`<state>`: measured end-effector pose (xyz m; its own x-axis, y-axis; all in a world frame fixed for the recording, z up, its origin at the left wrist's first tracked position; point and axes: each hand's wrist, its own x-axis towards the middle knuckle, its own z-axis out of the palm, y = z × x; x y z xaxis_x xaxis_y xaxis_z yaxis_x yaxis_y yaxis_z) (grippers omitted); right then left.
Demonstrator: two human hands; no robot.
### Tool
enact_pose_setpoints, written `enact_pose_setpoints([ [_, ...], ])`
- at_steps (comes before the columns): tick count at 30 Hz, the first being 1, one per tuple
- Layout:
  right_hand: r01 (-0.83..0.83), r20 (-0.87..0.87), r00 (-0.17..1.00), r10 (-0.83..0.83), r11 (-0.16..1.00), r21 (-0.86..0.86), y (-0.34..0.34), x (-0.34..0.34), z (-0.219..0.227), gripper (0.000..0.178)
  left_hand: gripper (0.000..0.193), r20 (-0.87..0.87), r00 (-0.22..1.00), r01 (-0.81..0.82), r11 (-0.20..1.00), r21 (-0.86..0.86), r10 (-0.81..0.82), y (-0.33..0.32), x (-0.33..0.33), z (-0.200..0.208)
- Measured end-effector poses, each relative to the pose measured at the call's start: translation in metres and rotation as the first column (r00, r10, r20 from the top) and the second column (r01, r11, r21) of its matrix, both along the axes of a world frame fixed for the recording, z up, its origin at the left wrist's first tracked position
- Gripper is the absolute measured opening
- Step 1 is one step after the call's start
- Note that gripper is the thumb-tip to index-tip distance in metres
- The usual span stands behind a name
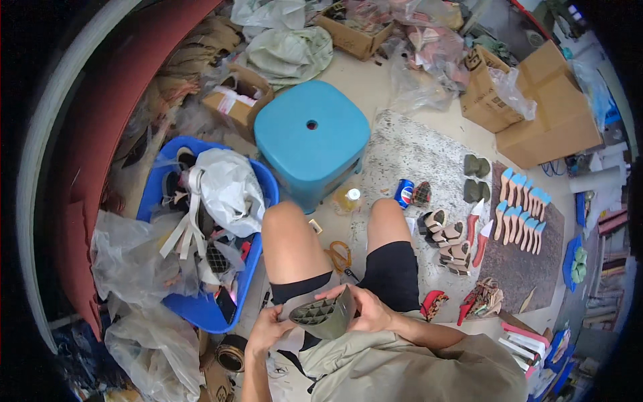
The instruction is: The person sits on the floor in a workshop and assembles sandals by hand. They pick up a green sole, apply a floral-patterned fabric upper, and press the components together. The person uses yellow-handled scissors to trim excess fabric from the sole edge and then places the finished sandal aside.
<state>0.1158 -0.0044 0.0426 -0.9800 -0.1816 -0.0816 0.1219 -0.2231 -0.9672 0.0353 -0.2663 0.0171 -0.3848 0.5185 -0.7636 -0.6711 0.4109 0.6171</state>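
both hands hold 1 olive-green wedge sole (327, 315) over the lap, ribbed hollow underside facing up. left hand (266, 329) grips its lower left edge, fingers curled under, thumb on the rim. right hand (365, 308) wraps the right end, fingers closed against the side wall. person sits with bare knees apart, black shorts. teal plastic stool (312, 137) just ahead of the knees. blue tub (261, 184) at left stuffed with straps and a white plastic bag (228, 187). orange scissors (340, 256) on the floor between the legs. at right, a mat (529, 258) with rows of pink and blue insoles (522, 208), and 2 more green soles (476, 177) near a drink can (404, 193).
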Motion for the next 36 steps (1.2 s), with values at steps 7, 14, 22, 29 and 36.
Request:
enact_pose_setpoints([
  [7, 0.067, -0.075, 0.996, -0.052, 0.975, 0.212, 0.009, -0.002, -0.003, 0.058, 0.015, 0.015, 0.999, -0.045, 0.999, -0.001, 0.045, 0.007, -0.003, 0.008],
  [14, 0.150, -0.597, 0.770, 0.226, 0.845, 0.513, -0.024, -0.007, -0.028, 0.039, 0.062, 0.414, 0.861, -0.438, 0.843, 0.312, 0.295, -0.067, 0.015, -0.061],
  [22, 0.002, -0.592, 0.770, 0.238, 0.927, 0.375, -0.017, 0.004, -0.044, 0.064, 0.041, -0.094, 0.969, -0.234, 0.970, -0.059, 0.228, -0.032, 0.043, -0.031],
  [29, -0.046, -0.371, 0.926, 0.069, 0.997, 0.068, 0.006, -0.006, -0.031, 0.067, 0.039, -0.214, 0.808, -0.554, 0.831, 0.036, 0.548, 0.013, 0.049, 0.003],
  [36, 0.341, 0.124, 0.940, -0.318, 0.852, -0.396, 0.068, -0.041, -0.023, 0.069, 0.013, -0.353, 0.893, -0.347, 0.926, -0.148, 0.278, 0.025, 0.045, 0.011],
])
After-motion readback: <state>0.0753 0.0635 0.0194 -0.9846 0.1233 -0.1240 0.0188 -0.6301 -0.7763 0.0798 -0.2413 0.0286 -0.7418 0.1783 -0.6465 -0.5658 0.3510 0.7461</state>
